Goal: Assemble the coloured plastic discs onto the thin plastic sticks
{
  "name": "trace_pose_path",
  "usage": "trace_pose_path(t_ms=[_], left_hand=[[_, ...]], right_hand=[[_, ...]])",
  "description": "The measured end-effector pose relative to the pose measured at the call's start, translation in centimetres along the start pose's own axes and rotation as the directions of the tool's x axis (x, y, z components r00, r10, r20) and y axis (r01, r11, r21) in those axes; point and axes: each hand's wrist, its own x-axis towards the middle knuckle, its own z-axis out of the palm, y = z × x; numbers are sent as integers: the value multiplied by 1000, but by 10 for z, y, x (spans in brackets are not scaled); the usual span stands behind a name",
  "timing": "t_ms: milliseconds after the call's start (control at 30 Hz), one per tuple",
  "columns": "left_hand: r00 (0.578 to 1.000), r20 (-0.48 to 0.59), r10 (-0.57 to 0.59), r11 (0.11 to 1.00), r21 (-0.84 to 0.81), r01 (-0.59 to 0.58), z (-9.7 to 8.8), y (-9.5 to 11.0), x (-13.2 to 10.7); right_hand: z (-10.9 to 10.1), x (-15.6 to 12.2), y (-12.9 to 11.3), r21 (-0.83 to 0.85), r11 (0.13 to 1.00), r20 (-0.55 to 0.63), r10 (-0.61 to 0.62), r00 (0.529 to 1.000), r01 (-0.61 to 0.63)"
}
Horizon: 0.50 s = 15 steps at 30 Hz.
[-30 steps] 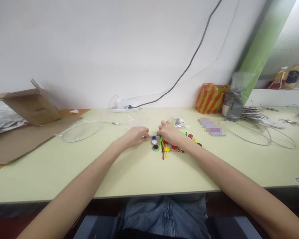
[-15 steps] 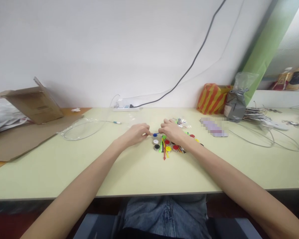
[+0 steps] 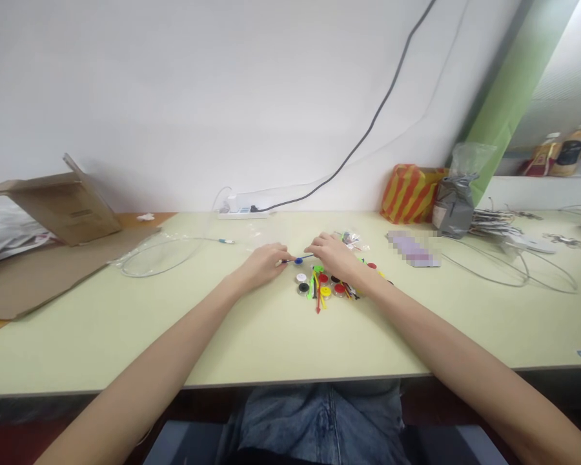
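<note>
A slim blue arrow-like strip [image 3: 306, 257] stretches between my two hands, with a small blue disc [image 3: 298, 261] at its middle. My left hand [image 3: 265, 265] is closed, its fingertips pinching around the strip's left end. On the other side, the fingers of my right hand [image 3: 336, 256] are bent down over the right end, and its fingertips are partly hidden. Just in front lie a white disc [image 3: 301, 278], a black disc [image 3: 303, 289], a yellow disc [image 3: 325, 292] and red discs [image 3: 339, 290]. Among them are green strips [image 3: 310, 287] and a red arrow [image 3: 318, 300].
Behind my right hand sits a clear plastic bag [image 3: 352, 239] of small parts. A phone-like slab [image 3: 414, 249], a striped bag [image 3: 411, 194] and a grey bag [image 3: 454, 206] stand right. Cardboard [image 3: 68, 258] and a coiled cable [image 3: 162, 272] lie left; a power strip [image 3: 244, 214] is by the wall.
My left fingertips have shifted slightly left, away from the blue disc, and more of the blue strip shows on both sides of it. The view has shifted slightly.
</note>
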Motion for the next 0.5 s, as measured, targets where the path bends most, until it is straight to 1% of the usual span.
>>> trace_pose_path(t_ms=[100, 233, 333, 433, 500], left_hand=[[1000, 2, 0, 1000, -26, 0, 0, -3, -1], [998, -39, 53, 996, -64, -55, -7, -1, -3], [993, -72, 91, 987, -128, -99, -11, 12, -3], [993, -48, 111, 971, -209, -118, -11, 27, -3], [992, -21, 121, 967, -221, -123, -9, 33, -2]], right_hand=[[-6, -2, -4, 77, 997, -9, -13, 1000, 14], [-16, -6, -11, 143, 989, 36, -45, 998, 39], [-19, -8, -13, 113, 993, 63, -44, 997, 37], [-16, -8, -12, 50, 999, 84, -4, 996, 0], [-15, -9, -10, 31, 999, 92, 27, 995, -30]])
